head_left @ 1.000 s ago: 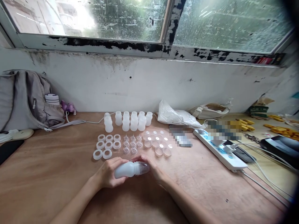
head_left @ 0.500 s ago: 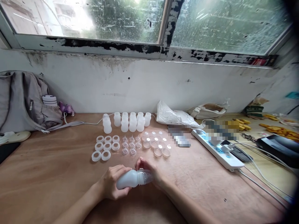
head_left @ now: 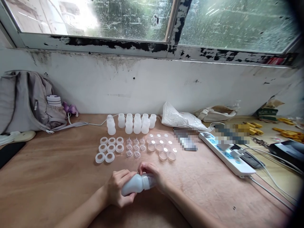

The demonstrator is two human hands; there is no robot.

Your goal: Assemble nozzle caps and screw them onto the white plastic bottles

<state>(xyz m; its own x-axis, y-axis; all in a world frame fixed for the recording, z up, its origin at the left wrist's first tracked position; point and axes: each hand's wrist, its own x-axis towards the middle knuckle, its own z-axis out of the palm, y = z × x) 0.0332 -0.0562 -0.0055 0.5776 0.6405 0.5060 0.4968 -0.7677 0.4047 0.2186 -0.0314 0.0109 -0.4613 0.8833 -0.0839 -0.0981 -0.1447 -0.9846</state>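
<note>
A frosted, pale baby bottle (head_left: 133, 185) lies sideways above the table, its base end to the left. My left hand (head_left: 116, 187) is wrapped round its body, thumb below and fingers on top. On the bottle's right end sits a clear cap (head_left: 148, 181), and my right hand (head_left: 155, 175) is closed about it; its far end is hidden by the palm. Beyond my hands are several white screw rings (head_left: 109, 157), several clear nipples (head_left: 137, 154) and several clear round caps (head_left: 162, 155), laid out in rows.
Frosted bottles (head_left: 137, 125) stand near the wall, beside one capped bottle (head_left: 111, 126). A white plastic bag (head_left: 174, 116) lies right of them. A power strip (head_left: 228, 158) with plugs and cables runs along the right. At far left rests a grey backpack (head_left: 25, 101).
The clear cap has come closer to the bottle's body and covers the collar that showed before. Both hands keep their hold. The whole view has shifted slightly.
</note>
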